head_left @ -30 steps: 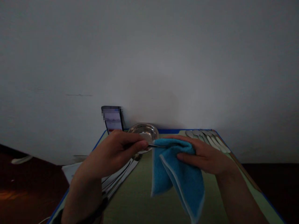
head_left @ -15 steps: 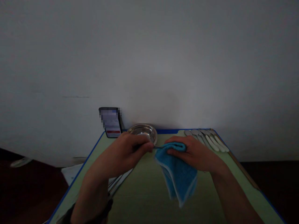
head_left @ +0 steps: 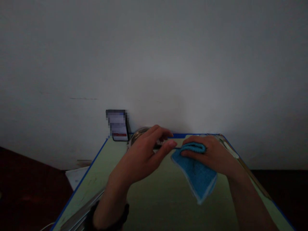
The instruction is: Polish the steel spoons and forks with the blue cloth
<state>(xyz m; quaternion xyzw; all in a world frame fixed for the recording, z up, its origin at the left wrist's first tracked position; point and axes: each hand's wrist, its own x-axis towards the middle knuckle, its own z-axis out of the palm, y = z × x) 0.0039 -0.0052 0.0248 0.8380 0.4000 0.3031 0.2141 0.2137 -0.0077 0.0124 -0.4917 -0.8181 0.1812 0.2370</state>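
- The left hand [head_left: 145,154] is open, its thumb and fingertips parted; whether it touches the utensil cannot be told.
- The right hand [head_left: 214,152] grips the folded top of the blue cloth [head_left: 196,175] between thumb and fingers; the rest hangs down in a point.
- The thin, dark utensil [head_left: 177,148] shows between the cloth and the left thumb; its far end is hidden.
- A black band [head_left: 124,216] circles the left wrist.
- The metal bowl [head_left: 138,134] sits behind the left hand, which partly covers it.
- The phone [head_left: 120,126] stands tilted by the wall [head_left: 154,64], just left of the bowl, screen facing the camera.
- Metal cutlery [head_left: 83,210] lies at the near left, partly behind the left forearm.
- Spoons [head_left: 231,150] with white handles lie at the far right, mostly hidden by the right hand.
- All these rest on the green, blue-edged counter [head_left: 168,205].
- Paper [head_left: 74,178] shows beyond its left edge.
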